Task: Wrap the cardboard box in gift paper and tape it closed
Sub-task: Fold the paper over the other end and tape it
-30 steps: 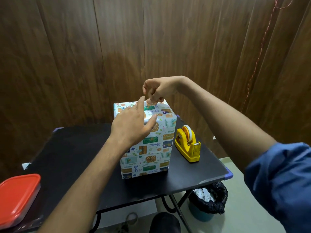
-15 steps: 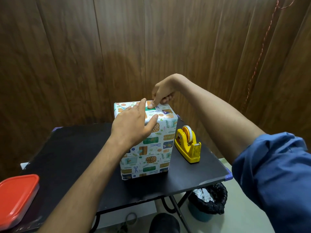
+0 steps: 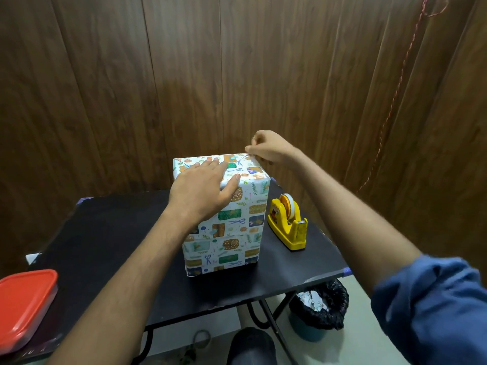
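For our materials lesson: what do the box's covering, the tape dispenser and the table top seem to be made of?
Box covering: printed gift paper, slightly glossy; sharp creased folds at the edges.
Tape dispenser: yellow moulded plastic, probably; smooth and shiny.
Table top: matt black sheet or board; its material cannot be told.
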